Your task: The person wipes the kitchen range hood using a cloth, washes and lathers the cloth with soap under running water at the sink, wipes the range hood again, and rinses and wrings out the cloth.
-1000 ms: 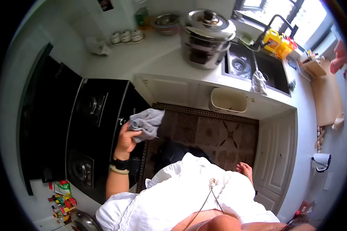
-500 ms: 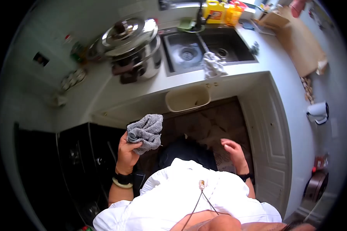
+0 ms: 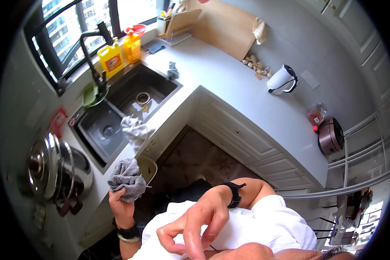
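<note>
A bunched grey cloth (image 3: 128,180) with a towel-like nap is gripped in my left hand (image 3: 121,208), close to the counter edge by the sink. My right hand (image 3: 197,225) is lifted close to the camera, in front of my white shirt. Its fingers are bent and spread apart, and nothing shows in them. A second, lighter grey-white cloth (image 3: 135,131) hangs over the front rim of the double sink (image 3: 164,100). Below the counter edge, partly behind the grey cloth, is a cream bin (image 3: 148,169).
A steel pot (image 3: 60,169) stands left of the sink. Yellow jug (image 3: 110,60) and orange bottle (image 3: 132,47) are behind it, near the black faucet (image 3: 91,56). Along the right counter are garlic bulbs (image 3: 256,67), a white kettle (image 3: 282,80) and a rice cooker (image 3: 330,136).
The view has swung right, bringing the window and right counter into sight. My right hand has risen from beside my body to in front of my chest. My left hand still holds the grey cloth.
</note>
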### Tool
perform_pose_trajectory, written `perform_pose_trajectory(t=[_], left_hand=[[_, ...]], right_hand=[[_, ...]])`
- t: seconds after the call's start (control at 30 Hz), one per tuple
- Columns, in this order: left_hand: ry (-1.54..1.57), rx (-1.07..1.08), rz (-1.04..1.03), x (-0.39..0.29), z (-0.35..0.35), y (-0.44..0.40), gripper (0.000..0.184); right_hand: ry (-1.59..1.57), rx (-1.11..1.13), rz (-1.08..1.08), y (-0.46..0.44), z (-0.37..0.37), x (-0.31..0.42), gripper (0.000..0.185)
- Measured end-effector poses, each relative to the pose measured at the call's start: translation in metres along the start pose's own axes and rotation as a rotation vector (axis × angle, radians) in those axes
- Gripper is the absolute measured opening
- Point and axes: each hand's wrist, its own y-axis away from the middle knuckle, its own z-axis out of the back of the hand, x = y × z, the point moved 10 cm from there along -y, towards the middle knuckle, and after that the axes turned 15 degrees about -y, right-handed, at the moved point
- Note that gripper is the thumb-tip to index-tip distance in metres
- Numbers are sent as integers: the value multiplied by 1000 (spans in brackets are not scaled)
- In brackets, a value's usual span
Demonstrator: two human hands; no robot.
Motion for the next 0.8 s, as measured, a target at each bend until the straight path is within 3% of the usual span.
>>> perform_pose_trajectory(t=[0.47,0.7,0.8], left_hand=[[128,-212,-89,48,-158,-121,44],[75,-203,-191,15,-202,-175,46],[103,-242,-160,16,-181,-207,46]], right_hand=[[-276,114,-46,100,27,205,21],[-349,216,-118,105,71,256,22],[-346,265,-64,93,104,262,27]])
